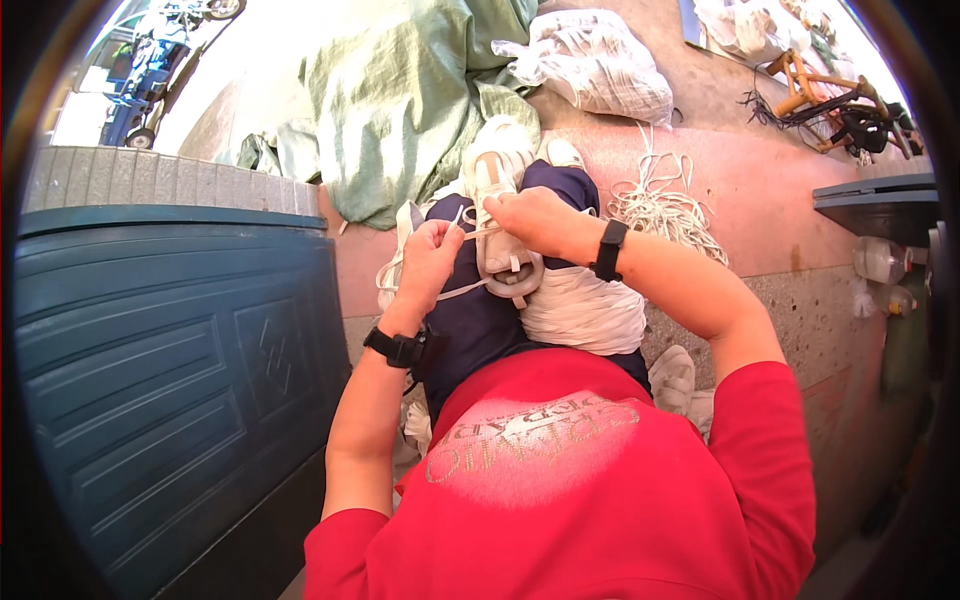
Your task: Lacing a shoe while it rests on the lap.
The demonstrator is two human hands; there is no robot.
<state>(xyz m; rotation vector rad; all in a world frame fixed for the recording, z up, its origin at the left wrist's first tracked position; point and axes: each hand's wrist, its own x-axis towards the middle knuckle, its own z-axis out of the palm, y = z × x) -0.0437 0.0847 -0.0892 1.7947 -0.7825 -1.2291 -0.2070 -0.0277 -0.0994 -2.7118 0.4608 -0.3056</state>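
A beige and white sneaker (497, 255) lies between my knees, its round heel opening toward me. My left hand (432, 258) is at its left side, fingertips pinching a thin white shoelace (462, 222). Across the top of the shoe is my right hand (540, 218), closed, with the lace running toward its fingers. A loose length of lace trails below my left hand to the shoe. On my right thigh rests a thick bundle of white laces (585, 312). Another pale shoe (403, 225) is partly hidden behind my left hand.
A tangled heap of laces (665, 200) lies on the reddish floor to the right. Ahead are a green tarp (390, 110) and a filled white plastic sack (597, 65). A blue panelled door (180, 350) stands at left. A wooden frame (815, 90) sits far right.
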